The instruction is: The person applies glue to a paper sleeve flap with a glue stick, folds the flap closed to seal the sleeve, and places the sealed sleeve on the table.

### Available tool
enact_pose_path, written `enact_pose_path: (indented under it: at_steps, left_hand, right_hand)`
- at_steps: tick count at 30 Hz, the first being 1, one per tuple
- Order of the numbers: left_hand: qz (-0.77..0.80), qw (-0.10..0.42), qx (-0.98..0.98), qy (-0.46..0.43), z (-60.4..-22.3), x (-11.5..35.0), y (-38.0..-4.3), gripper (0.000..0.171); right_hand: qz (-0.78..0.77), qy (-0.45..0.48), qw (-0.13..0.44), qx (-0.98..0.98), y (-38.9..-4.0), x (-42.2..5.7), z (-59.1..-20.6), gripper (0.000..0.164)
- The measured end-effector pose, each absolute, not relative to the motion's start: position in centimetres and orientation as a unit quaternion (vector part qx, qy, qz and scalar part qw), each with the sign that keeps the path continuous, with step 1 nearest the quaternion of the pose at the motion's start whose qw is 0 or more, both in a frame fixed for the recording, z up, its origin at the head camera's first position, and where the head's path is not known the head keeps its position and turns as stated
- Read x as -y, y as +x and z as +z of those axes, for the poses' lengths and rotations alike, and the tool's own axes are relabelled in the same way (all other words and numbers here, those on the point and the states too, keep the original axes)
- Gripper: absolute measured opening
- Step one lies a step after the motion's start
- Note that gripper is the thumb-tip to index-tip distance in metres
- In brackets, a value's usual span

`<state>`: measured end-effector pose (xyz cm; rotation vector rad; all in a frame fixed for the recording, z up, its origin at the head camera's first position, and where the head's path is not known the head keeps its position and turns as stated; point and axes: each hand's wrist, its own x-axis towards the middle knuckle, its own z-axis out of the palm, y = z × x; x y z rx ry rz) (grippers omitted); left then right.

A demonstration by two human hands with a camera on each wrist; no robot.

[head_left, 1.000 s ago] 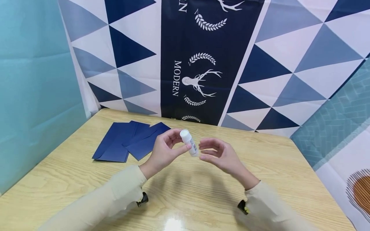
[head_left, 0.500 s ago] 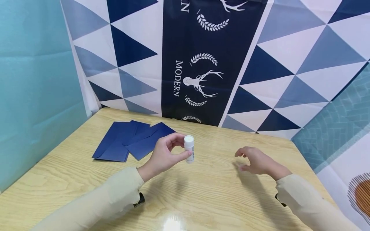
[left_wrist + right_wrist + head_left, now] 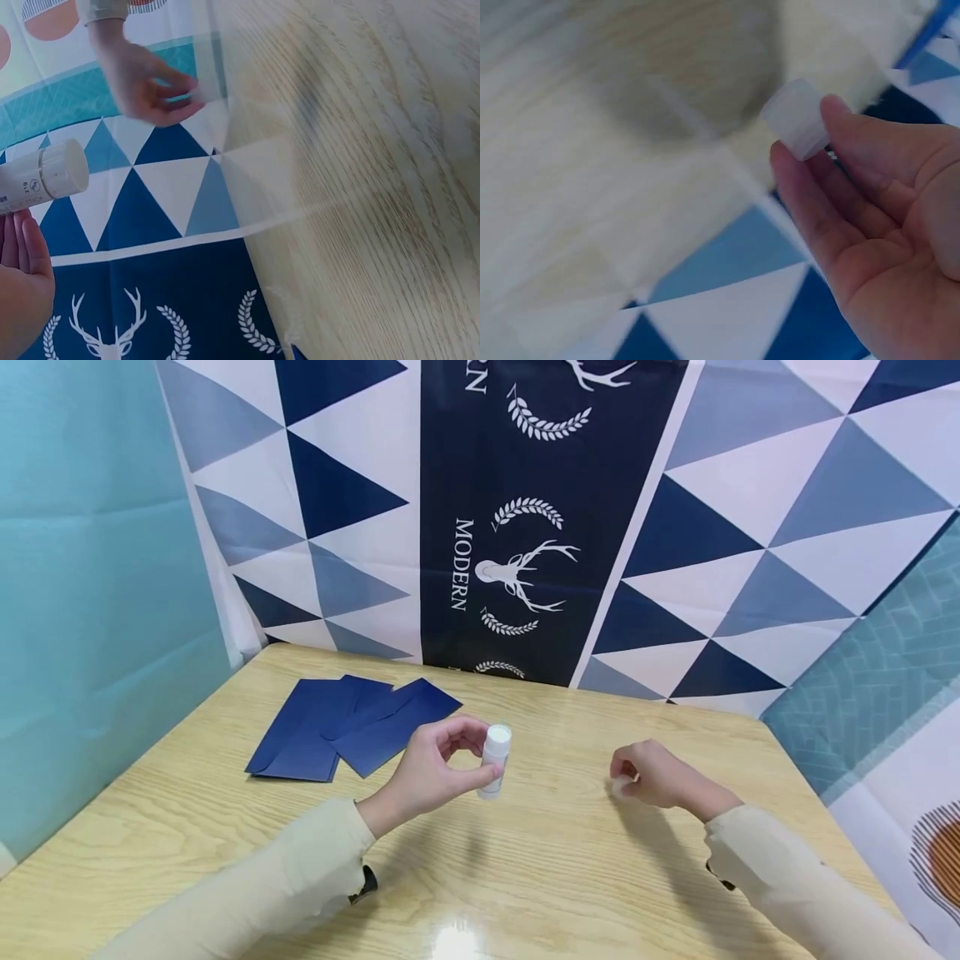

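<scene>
My left hand holds a white glue stick nearly upright above the table, between thumb and fingers. In the left wrist view the glue stick lies sideways across the frame, with small print on its side. Well to the right, my right hand is low over the wood. It pinches a small translucent cap between thumb and fingertips, as the right wrist view shows. From the head, only part of that cap is visible below the fingers.
Several dark blue envelopes overlap at the left of the wooden table. A patterned cloth hangs behind the table's back edge, and a teal sheet hangs along the left.
The right hand has moved away from the glue stick to the right and down, its fingers drawing closer together. The glue stick has gone from tilted to nearly upright and sits slightly lower.
</scene>
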<state>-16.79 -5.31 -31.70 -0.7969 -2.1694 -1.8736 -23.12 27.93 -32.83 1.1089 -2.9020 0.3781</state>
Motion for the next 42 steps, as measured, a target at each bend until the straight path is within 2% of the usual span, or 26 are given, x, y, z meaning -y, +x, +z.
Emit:
enact_pose_path:
  at_steps: [5,10,16,22,42]
  left_hand:
    - [-0.618,0.083,0.736,-0.264,-32.1,5.4,-16.8,0.031]
    - [-0.609,0.085,0.745,-0.259,-32.4,5.4,-16.9,0.030]
    - [-0.598,0.077,0.756,-0.256,-32.5,5.4,-16.9,0.028]
    - [-0.593,0.060,0.761,-0.256,-32.4,5.4,-16.7,0.028]
    - [-0.584,0.064,0.758,-0.284,-32.3,5.2,-17.1,0.030]
  right_hand:
    - [0.170,0.381,0.020,0.909,-21.9,-24.4,-29.9,0.012]
    - [0.250,0.399,0.049,0.881,-19.9,-20.4,-26.3,0.021]
    - [0.301,0.479,0.112,0.817,-17.9,-17.0,-23.6,0.028]
    - [0.278,0.505,0.142,0.805,-17.5,-15.7,-23.2,0.025]
    - [0.242,0.515,0.129,0.812,-17.7,-15.6,-23.1,0.023]
